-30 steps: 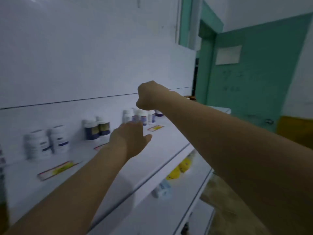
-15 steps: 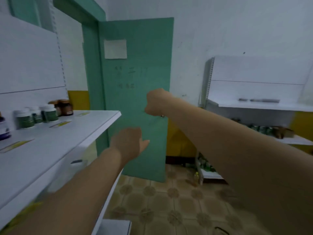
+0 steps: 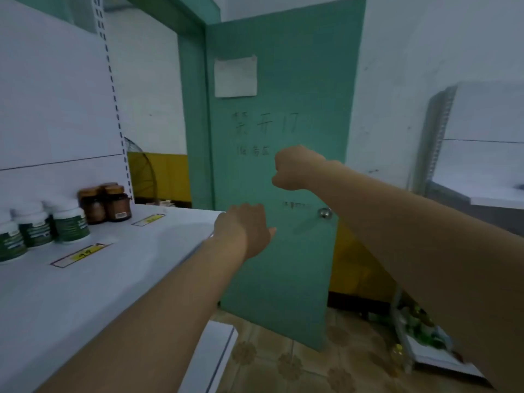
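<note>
A reach for the door (image 3: 297, 66) is judged in hand: left hand (image 3: 243, 231) slack, right hand (image 3: 295, 169) fisted, nothing seen held. Next, the knob (image 3: 325, 213) just below that hand must be grasped.

Shelf (image 3: 113, 279) at left - bottles (image 3: 69, 222) along its back, jars (image 3: 116, 204) just R of them, price tag (image 3: 82, 254) in front of bottles. Door (image 3: 283, 265) behind shelf's R end, w/ note (image 3: 235, 76) up high, knob (image 3: 324, 213) at R edge. Left hand (image 3: 243, 231) by shelf corner - right hand (image 3: 295, 168) higher, before door. 2nd shelf unit (image 3: 482, 165) far R.
</note>
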The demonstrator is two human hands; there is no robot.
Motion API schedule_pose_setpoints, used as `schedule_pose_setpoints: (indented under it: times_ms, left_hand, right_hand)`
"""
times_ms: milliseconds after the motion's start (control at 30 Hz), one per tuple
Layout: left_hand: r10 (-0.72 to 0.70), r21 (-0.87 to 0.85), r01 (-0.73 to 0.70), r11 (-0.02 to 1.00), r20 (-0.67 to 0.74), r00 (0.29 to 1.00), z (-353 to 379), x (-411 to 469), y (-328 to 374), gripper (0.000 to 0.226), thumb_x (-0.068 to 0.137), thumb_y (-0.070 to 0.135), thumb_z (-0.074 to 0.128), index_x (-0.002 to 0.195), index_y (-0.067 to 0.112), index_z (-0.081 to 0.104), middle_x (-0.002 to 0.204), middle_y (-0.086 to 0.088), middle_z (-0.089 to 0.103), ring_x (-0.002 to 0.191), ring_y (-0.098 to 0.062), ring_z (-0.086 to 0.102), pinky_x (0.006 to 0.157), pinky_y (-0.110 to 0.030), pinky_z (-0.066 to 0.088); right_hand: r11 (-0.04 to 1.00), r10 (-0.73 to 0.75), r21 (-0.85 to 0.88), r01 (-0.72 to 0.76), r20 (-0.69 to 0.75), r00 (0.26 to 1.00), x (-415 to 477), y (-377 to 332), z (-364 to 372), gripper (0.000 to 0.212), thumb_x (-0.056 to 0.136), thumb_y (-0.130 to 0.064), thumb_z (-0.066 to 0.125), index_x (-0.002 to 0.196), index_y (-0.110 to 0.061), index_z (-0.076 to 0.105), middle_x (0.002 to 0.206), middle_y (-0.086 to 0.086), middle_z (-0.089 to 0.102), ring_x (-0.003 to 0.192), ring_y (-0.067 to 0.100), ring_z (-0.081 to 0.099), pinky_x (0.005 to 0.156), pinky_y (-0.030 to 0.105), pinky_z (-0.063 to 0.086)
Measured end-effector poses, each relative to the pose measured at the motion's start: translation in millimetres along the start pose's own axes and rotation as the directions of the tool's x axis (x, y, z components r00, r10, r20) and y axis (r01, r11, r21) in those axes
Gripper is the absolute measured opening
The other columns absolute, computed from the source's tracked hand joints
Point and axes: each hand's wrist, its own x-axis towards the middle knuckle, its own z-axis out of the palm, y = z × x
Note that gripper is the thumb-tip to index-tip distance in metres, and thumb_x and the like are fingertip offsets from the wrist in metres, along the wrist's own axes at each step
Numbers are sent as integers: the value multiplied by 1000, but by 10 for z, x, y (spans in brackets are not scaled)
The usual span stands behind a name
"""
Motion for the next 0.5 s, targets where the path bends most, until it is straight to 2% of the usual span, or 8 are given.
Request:
schedule_pose_setpoints:
  times_ms: [100,167,300,400,500]
  left_hand:
    - [-146,-5,146,989,-49,988,165,366,-350,44,95,48,42,115,10,51,121,-10,56,110,-30,53,82,-34,44]
    - [-257,-2,258,966,-116,960,228,504,-603,35,94,46,44,102,12,50,110,-12,56,105,-31,53,74,-33,40]
    - [-501,35,507,861,-112,858,234,607,-1071,47,95,47,43,124,10,46,121,-13,53,110,-31,51,79,-37,43]
    - [-646,47,655,754,-123,753,228,489,-1376,45,95,48,41,122,12,48,121,-12,52,110,-30,51,81,-36,43]
    - [-757,61,771,634,-153,635,223,224,-1558,43,95,48,43,117,12,49,121,-11,53,110,-29,52,85,-37,44]
  right_hand:
    - [989,-148,20,148,-11,989,648,-185,269,25,83,-10,47,60,-9,39,65,4,41,60,23,43,49,22,28]
    - [961,-273,37,273,-16,962,1029,-403,416,28,85,-11,47,59,-10,36,63,5,38,55,20,38,48,23,27]
    - [855,-512,78,513,-38,858,1561,-938,587,29,86,-13,47,60,-13,33,63,4,35,54,18,33,46,25,25]
    - [747,-651,126,653,-58,757,1763,-1362,668,28,88,-15,49,62,-14,37,66,5,42,55,16,37,46,25,26]
    - [629,-757,175,757,-83,648,1806,-1792,733,16,90,-21,51,77,-10,52,92,11,57,71,19,52,54,27,41]
